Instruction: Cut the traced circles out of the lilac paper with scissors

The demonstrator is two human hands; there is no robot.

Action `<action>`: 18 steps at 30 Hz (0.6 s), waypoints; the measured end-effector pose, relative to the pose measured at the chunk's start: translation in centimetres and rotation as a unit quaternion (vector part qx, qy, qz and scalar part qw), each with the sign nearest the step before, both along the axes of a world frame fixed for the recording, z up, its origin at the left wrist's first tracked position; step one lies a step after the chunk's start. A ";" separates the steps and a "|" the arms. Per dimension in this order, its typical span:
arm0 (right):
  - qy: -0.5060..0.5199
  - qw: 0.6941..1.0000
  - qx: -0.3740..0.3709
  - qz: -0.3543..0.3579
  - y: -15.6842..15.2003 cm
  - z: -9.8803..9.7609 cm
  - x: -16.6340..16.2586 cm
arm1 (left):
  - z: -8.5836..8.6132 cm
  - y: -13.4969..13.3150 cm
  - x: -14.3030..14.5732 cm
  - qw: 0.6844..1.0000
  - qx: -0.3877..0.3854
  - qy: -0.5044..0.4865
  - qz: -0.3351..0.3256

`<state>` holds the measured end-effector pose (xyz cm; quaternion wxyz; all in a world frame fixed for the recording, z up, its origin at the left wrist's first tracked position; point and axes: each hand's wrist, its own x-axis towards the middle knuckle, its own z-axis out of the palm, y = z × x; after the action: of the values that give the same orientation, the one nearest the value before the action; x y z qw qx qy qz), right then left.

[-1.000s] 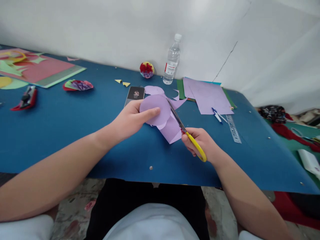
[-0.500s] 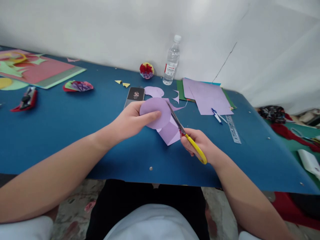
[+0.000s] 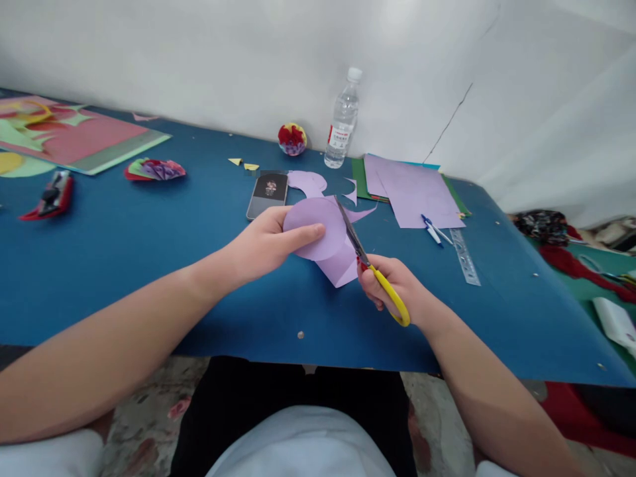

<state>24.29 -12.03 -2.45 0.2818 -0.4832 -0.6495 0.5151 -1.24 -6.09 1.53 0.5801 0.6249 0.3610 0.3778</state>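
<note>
My left hand [image 3: 271,242] pinches a round piece of purple paper [image 3: 311,215], thumb on top and fingers beneath. My right hand [image 3: 390,285] is closed around the yellow handles of a pair of scissors [image 3: 392,296], whose blades lie along the right edge of the circle. A pointed purple strip [image 3: 362,213] sticks out to the right past the blades. Beneath the circle hangs or lies a folded purple paper piece [image 3: 338,265]; whether it joins the circle I cannot tell. Behind my left hand are a phone [image 3: 268,193] and cut purple paper [image 3: 311,180].
A water bottle [image 3: 342,119] and a colourful paper ball [image 3: 292,139] stand by the wall. To the right lie purple sheets [image 3: 412,189], pens [image 3: 432,232] and a clear ruler [image 3: 466,258]. On the left are a stapler [image 3: 52,195], a folded paper ornament [image 3: 156,170] and coloured sheets [image 3: 109,142].
The purple circle and my left hand have shifted slightly right, toward the scissors. The strip beyond the blades now points further up and right. My right hand has hardly moved.
</note>
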 end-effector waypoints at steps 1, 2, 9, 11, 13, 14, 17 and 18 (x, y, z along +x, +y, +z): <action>0.007 1.000 -0.007 0.003 0.0 0.0 0.0 | 0.0 0.0 0.0 1.000 -0.001 -0.002 0.000; 0.014 1.000 -0.011 0.005 0.0 -0.1 0.0 | 0.0 0.0 0.0 1.000 -0.003 -0.004 -0.001; 0.027 1.000 -0.007 0.002 -0.1 0.0 -0.1 | 0.0 -0.2 0.2 0.999 -0.021 -0.027 -0.005; 0.024 1.000 -0.008 -0.003 -0.1 0.2 -0.2 | 0.1 -0.3 0.2 0.999 -0.023 -0.026 -0.004; 0.023 1.000 -0.010 -0.010 -0.1 0.3 -0.3 | 0.2 -0.3 0.1 0.999 -0.023 -0.028 -0.003; 0.022 1.000 -0.012 -0.014 -0.1 0.4 -0.3 | 0.2 -0.3 0.1 0.999 -0.024 -0.033 -0.002; 0.021 1.000 -0.013 -0.018 -0.1 0.7 -0.3 | 0.2 -0.2 0.1 0.998 -0.024 -0.053 0.005; 0.022 1.000 -0.012 -0.018 -0.1 0.7 -0.3 | 0.1 -0.1 0.0 0.998 -0.023 -0.058 0.007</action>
<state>23.97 -12.14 -1.71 0.2993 -0.4868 -0.6281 0.5281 -1.20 -6.20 1.65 0.6117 0.5858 0.3402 0.4086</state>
